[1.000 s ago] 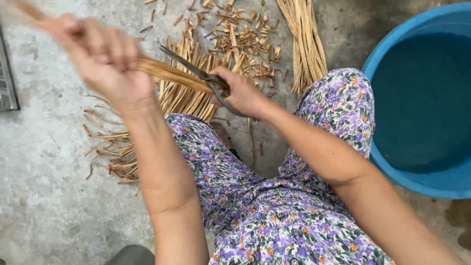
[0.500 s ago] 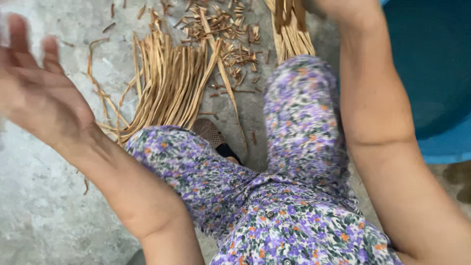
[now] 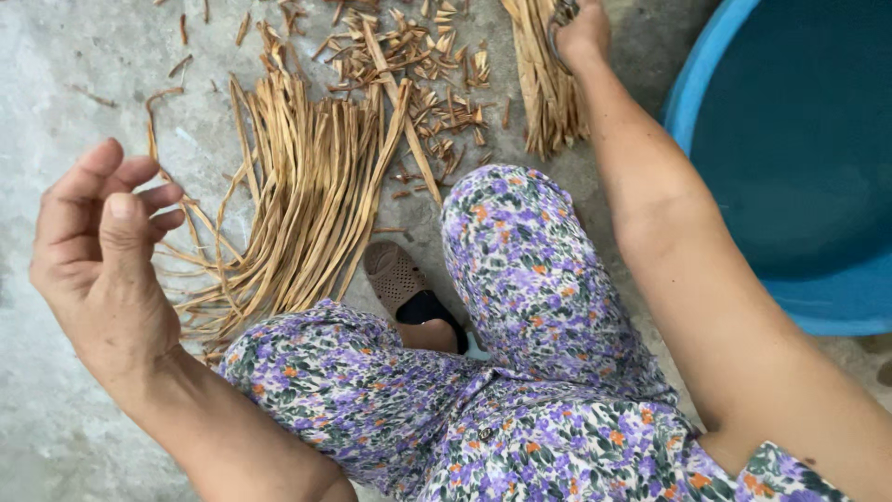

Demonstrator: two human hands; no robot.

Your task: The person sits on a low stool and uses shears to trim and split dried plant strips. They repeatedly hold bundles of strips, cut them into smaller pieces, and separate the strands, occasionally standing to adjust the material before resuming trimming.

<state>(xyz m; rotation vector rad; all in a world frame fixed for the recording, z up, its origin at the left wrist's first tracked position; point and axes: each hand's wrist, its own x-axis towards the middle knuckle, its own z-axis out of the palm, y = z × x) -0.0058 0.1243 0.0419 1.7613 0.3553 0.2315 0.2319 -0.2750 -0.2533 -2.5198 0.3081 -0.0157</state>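
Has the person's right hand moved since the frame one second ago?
Yes. The right hand has gone from over the fanned tan strips near the knee away to the separate strip bundle beside the blue plastic tub.

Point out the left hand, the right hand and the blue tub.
left hand [image 3: 98, 265]: head view, on the back of the empty hand.
right hand [image 3: 583, 33]: head view, on the knuckles at the upper strip bundle.
blue tub [image 3: 692, 79]: head view, on its left rim.

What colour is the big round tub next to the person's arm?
The big round plastic tub is blue, with a lighter blue rim. The head view shows it best, on the right.
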